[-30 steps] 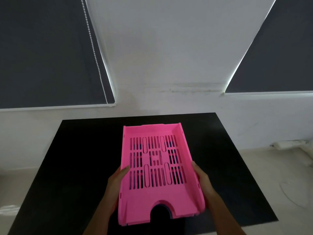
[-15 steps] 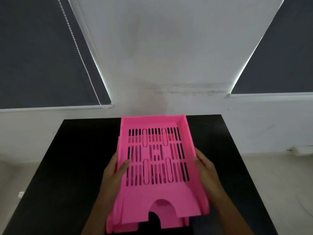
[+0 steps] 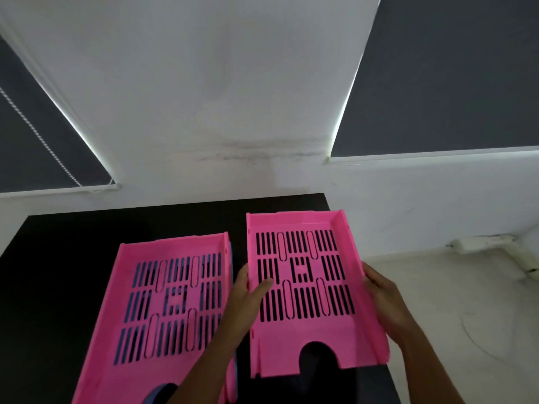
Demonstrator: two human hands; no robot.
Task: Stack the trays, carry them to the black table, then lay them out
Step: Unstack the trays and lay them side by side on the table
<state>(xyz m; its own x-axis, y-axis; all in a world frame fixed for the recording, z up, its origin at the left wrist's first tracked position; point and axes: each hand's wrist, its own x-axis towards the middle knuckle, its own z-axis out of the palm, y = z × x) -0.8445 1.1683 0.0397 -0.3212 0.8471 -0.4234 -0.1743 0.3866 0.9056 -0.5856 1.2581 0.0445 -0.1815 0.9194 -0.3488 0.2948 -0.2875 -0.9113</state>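
Pink slotted plastic makes up both trays in view. The right-hand tray (image 3: 306, 287) is held over the right part of the black table (image 3: 58, 272) by both hands: the left hand (image 3: 248, 298) closes on its left wall, thumb lying inside on the slotted floor, and the right hand (image 3: 385, 304) wraps its right wall, so each grip is closed on this tray. Whether its base touches the table cannot be told. Just to its left, apart from it, lies the stack (image 3: 169, 301), its top tray pink with a blue edge showing beneath along the right side and at the front notch. No brand, label or writing can be read on either tray.
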